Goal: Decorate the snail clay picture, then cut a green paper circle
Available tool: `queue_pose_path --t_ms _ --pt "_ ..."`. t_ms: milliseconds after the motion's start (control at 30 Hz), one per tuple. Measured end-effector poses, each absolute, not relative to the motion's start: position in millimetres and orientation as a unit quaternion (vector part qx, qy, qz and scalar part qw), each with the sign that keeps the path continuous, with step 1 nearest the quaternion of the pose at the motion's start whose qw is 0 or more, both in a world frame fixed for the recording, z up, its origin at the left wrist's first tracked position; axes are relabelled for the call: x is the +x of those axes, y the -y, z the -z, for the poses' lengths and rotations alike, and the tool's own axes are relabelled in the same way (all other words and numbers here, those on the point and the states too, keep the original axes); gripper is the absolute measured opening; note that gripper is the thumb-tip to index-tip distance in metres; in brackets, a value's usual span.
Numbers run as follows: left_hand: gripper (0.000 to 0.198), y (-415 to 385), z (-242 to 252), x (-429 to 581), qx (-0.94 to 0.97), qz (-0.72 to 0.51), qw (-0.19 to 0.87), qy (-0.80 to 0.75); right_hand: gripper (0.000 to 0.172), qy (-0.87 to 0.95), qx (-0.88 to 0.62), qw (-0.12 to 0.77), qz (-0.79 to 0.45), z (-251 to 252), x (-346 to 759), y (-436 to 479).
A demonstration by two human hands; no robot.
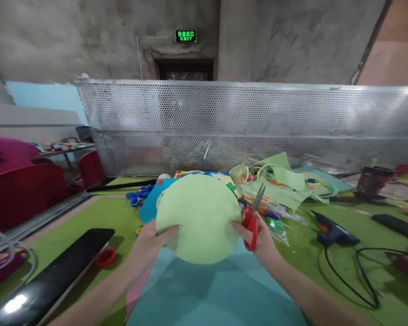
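Observation:
A round pale green paper disc [199,219] is held up in front of me, above a sheet of blue paper [211,294]. My left hand [158,240] pinches its left edge, thumb on the near face and the other fingers behind. At the right edge my right hand [258,233] grips the disc with the thumb in front. Red-handled scissors [251,226] hang on that same hand, their blades pointing up and slightly parted. Behind the disc, partly covered by it, lies a blue sheet [153,203] with coloured pieces.
Pale green paper scraps [282,176] pile up at the back right, near bags of coloured clay [274,222]. A glue gun [335,231] with a cord lies right. On the left are a black slab-like device [64,271] and a red ring [106,257]. A perforated metal screen [177,113] borders the table.

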State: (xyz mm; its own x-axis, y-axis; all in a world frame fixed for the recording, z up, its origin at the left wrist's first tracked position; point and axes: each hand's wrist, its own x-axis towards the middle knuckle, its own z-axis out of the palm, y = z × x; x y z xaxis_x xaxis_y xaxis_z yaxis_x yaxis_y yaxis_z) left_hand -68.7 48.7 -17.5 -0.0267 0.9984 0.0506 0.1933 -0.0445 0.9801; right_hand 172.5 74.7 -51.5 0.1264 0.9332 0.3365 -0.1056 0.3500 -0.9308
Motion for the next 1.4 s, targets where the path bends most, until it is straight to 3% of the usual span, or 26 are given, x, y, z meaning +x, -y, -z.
queue_pose_path --t_ms 367,667,900,1067,1167,1267,1400 --pt "0.042 -48 9 -81 0.505 -0.491 0.457 -0.543 0.040 0.512 -0.349 0.570 -0.539 23 193 -66" --pt "0.033 -47 8 -78 0.495 -0.474 0.508 -0.522 0.035 0.498 -0.416 0.551 -0.525 20 184 -61" --pt "0.066 -43 19 -64 0.463 -0.490 0.583 -0.453 0.037 0.473 -0.403 0.593 -0.513 35 182 -65" --pt "0.038 -43 30 -63 0.452 -0.479 0.595 -0.461 0.032 0.465 -0.384 0.576 -0.551 36 181 -60" --pt "0.036 -43 25 -67 0.438 -0.496 0.589 -0.464 0.025 0.485 -0.350 0.563 -0.569 32 187 -58" --pt "0.035 -41 15 -70 0.429 -0.508 0.571 -0.481 0.035 0.502 -0.325 0.540 -0.592 27 195 -56" --pt "0.034 -37 10 -76 0.446 -0.513 0.519 -0.520 0.036 0.522 -0.427 0.540 -0.504 11 199 -48"
